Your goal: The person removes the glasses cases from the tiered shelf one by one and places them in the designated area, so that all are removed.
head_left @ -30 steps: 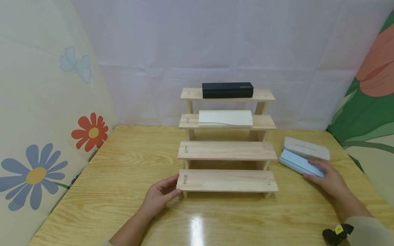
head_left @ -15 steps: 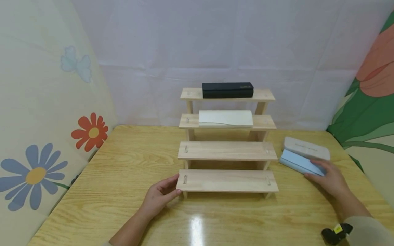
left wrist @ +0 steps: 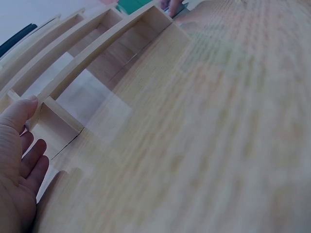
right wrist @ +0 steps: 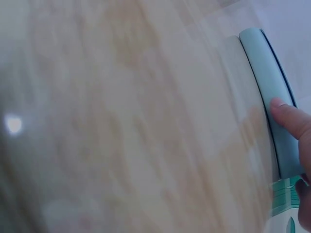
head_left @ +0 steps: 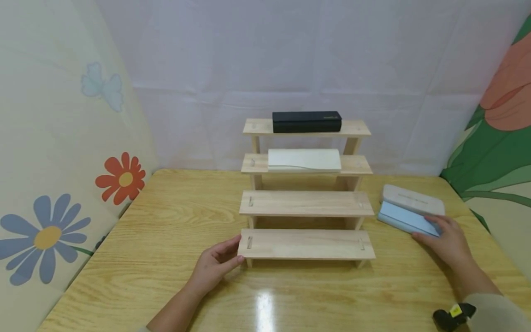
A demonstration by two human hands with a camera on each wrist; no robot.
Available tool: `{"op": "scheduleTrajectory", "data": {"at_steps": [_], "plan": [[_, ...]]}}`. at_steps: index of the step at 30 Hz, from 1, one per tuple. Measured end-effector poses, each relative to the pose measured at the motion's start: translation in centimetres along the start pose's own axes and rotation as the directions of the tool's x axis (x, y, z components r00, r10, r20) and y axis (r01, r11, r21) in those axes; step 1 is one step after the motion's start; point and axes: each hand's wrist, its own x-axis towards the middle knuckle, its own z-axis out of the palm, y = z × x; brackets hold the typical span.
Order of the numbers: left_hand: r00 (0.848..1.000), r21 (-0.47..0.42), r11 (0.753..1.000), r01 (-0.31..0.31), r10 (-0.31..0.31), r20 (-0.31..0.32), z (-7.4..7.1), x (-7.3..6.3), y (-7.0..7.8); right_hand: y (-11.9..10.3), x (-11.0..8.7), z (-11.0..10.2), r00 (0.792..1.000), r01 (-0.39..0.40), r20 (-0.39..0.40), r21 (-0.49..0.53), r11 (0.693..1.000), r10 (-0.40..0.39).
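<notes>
A four-step wooden display stand [head_left: 307, 244] stands mid-table. At the left end of its lowest step, my left hand [head_left: 216, 265] holds the board, thumb at the front corner; the left wrist view shows the thumb [left wrist: 19, 112] against the wood and the other fingers loosely bent below. To the right of the stand lies a light blue glasses case [head_left: 406, 219], its right end gripped between the thumb and fingers of my right hand [head_left: 448, 242]. In the right wrist view my thumb presses on the side of the blue case [right wrist: 267, 87].
A pale grey glasses case [head_left: 412, 199] lies right behind the blue one. On the top step sits a black case [head_left: 307, 122], and a white case [head_left: 304, 159] rests on the step below. A white cloth wall [head_left: 290, 55] rises behind the wooden table [head_left: 186, 207].
My right hand has shifted slightly right along the blue case, and the case has slid a little to the right with it. My left hand stays put on the stand.
</notes>
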Motion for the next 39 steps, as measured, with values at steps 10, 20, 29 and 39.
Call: {"op": "scheduleTrajectory", "data": {"at_steps": [10,20,29,39], "plan": [[1.0,0.005,1.0,0.012,-0.012,-0.003,-0.01,0.01,0.04,0.89,-0.54,-0.29,0.999,-0.035,0.006,0.067,0.997,0.035],[1.0,-0.001,1.0,0.026,-0.026,-0.002,0.0,0.03,0.07,0.9,-0.51,-0.57,0.993,-0.112,0.03,0.048,0.993,0.111],[1.0,0.0,1.0,0.01,-0.01,-0.003,-0.01,0.07,0.08,0.78,-0.42,-0.55,0.985,-0.171,0.033,0.06,0.983,0.169],[1.0,0.006,1.0,0.012,-0.012,-0.003,0.0,0.05,0.11,0.63,-0.24,-0.55,0.975,-0.222,0.013,0.09,0.971,0.222]]}}
